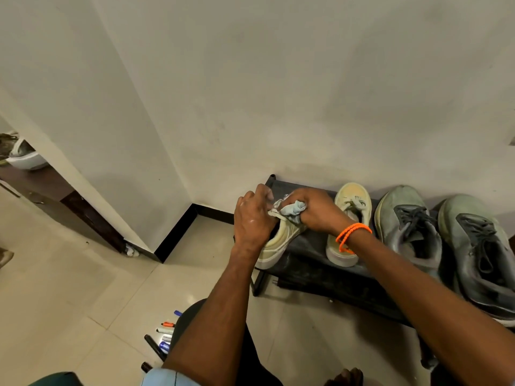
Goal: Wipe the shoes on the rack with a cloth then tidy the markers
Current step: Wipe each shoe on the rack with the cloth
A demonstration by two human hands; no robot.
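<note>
At rack's (320,246) left edge, right hand (309,208) presses cloth (291,209) on shoe (278,243).

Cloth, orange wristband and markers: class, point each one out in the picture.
cloth (291,210), head view, on the bunched blue fabric.
orange wristband (351,232), head view, on the band across the wrist.
markers (164,337), head view, on the middle of the cluster on the floor.

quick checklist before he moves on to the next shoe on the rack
1. Cloth gripped in right hand: ok.
2. Cream shoe steadied by left hand: ok.
3. Cream shoe wiped all over: cannot tell, the hands hide its front.
4. Its pair upright on the rack: ok.
5. Two grey shoes wiped: not ok, they look dusty.
6. Markers tidied: not ok, loose on the floor.
</note>
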